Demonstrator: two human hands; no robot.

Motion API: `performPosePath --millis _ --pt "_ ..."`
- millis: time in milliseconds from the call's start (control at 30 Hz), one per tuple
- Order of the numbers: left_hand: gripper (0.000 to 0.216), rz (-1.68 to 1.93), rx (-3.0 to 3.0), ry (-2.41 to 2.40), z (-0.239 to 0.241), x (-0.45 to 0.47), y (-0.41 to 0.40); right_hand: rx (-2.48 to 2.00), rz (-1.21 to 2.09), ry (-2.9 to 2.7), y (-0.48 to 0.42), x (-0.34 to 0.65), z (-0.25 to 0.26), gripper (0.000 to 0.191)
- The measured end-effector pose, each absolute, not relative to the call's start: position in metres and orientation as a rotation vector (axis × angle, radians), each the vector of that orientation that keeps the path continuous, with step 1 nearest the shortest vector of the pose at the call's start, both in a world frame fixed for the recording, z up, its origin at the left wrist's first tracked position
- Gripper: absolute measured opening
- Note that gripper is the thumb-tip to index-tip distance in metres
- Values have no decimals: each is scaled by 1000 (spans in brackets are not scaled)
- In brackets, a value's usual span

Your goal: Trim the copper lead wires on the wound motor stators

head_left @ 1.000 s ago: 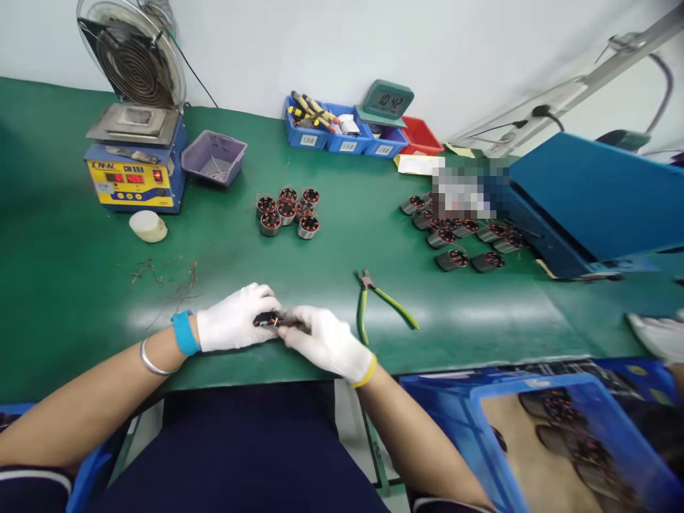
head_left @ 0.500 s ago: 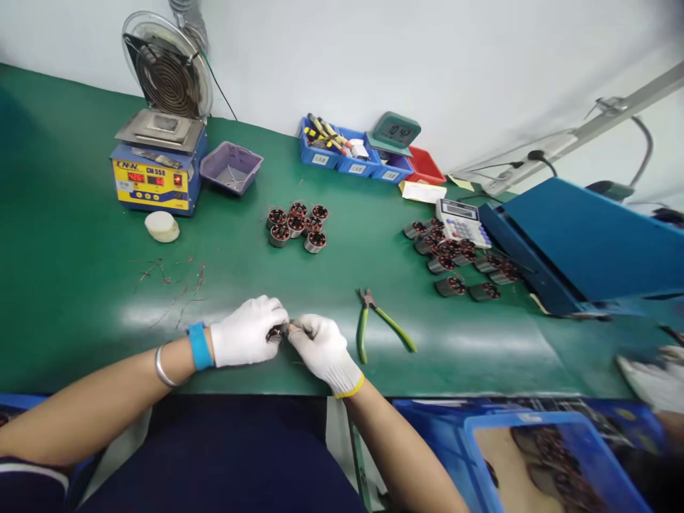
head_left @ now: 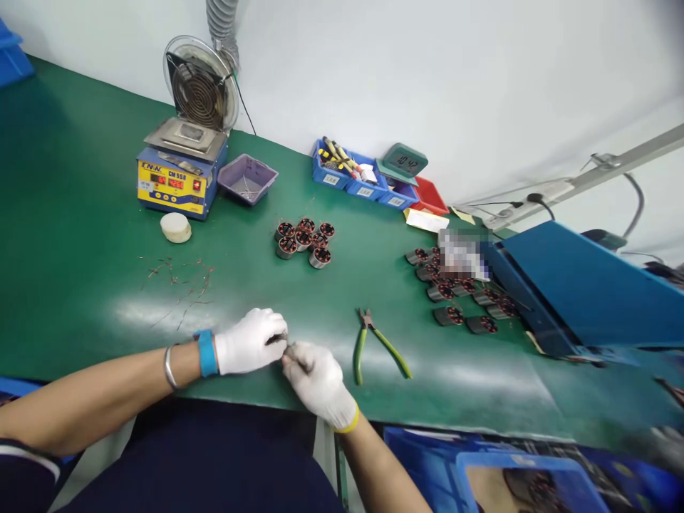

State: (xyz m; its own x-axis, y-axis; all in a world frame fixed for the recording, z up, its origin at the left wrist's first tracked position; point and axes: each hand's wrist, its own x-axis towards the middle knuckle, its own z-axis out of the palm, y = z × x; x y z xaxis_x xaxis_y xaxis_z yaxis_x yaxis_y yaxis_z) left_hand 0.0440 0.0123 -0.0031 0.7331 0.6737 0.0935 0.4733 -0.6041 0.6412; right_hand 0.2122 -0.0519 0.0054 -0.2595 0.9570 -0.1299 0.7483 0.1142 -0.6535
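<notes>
The gloved left hand [head_left: 249, 343] was curled around a dark motor part [head_left: 276, 338] over the green table [head_left: 261, 285]; the right hand [head_left: 316, 379] was bent in close beside it, but I could not tell if it held anything. Green-handled pliers [head_left: 366, 321] lay near the right hand; farther out stood a bunch of motor stators [head_left: 303, 241], with wire bits [head_left: 206, 283] to the left.

A single head-worn view, facing forward and down over the desk [head_left: 256, 285].
It looks from above the wearer's lap [head_left: 203, 463], which shows at the bottom edge; the left hand [head_left: 249, 343] and right hand [head_left: 318, 377] sit near the lens, low and left of centre. The wide view reaches across to the wall [head_left: 347, 71], farther off, with the desk's back edge slanting down rightward.
</notes>
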Motion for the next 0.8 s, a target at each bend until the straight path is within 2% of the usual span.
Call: performPosePath --millis 133,200,300,367,433,500,600,700,800 --pt "10 457 2238 929 -2 46 13 -1454 776 -2216 -65 206 -1 20" --pt "8 464 2196 914 -1 40 16 -1283 607 -2174 -68 209 -2 17" --pt "48 462 2076 813 4 24 22 -1087 193 -2127 -69 217 -2 26" --pt "65 461 2040 784 5 15 23 -1115 -74 -2242 -67 221 -2 35" --pt "66 462 2102 820 5 12 22 -1231 -276 -2385 -62 220 -2 33" --pt "55 458 2195 854 3 14 20 -1335 -367 -2465 -57 219 -3 30" --pt "35 463 2268 844 -1 20 19 -1349 -357 -2516 -52 218 -4 27" --pt "31 465 2275 812 -4 22 22 -1368 -255 -2527 -51 220 -6 27" --pt "31 466 2284 810 -5 21 24 -1522 247 -2357 -53 219 -8 26"
